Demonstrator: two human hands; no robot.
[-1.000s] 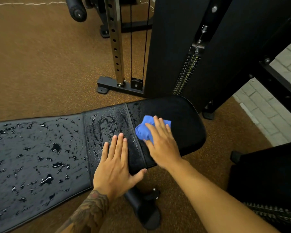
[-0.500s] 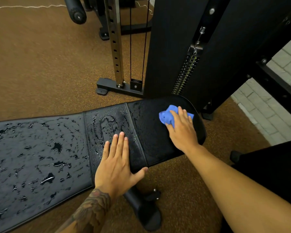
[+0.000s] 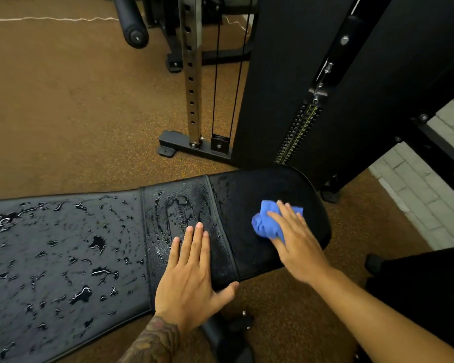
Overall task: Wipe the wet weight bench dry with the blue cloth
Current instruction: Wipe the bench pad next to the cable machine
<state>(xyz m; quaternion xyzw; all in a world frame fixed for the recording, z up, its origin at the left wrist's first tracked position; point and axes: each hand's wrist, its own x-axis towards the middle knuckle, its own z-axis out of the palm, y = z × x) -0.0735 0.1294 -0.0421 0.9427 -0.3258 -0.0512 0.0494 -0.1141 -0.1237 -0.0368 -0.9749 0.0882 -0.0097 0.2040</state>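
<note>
A black padded weight bench [image 3: 63,258] runs across the lower half of the view, its long left pad covered in water drops and puddles. The rounded right end pad [image 3: 260,187] looks mostly smooth and matte. My right hand [image 3: 296,239] presses a bunched blue cloth [image 3: 266,224] flat onto that end pad, fingers spread over it. My left hand [image 3: 189,279] lies palm down, fingers apart, on the wet middle section with the embossed logo, thumb over the near edge.
A black cable machine [image 3: 325,74] with a weight stack stands just behind the bench's right end. Its perforated steel upright [image 3: 192,74] and base foot rest on the brown rubber floor. A padded roller [image 3: 130,19] is at the top. White brick paving lies far right.
My right hand slid the blue cloth from the middle seam out to the far right edge of the end pad, then back toward the pad's centre. My left hand stayed put.
</note>
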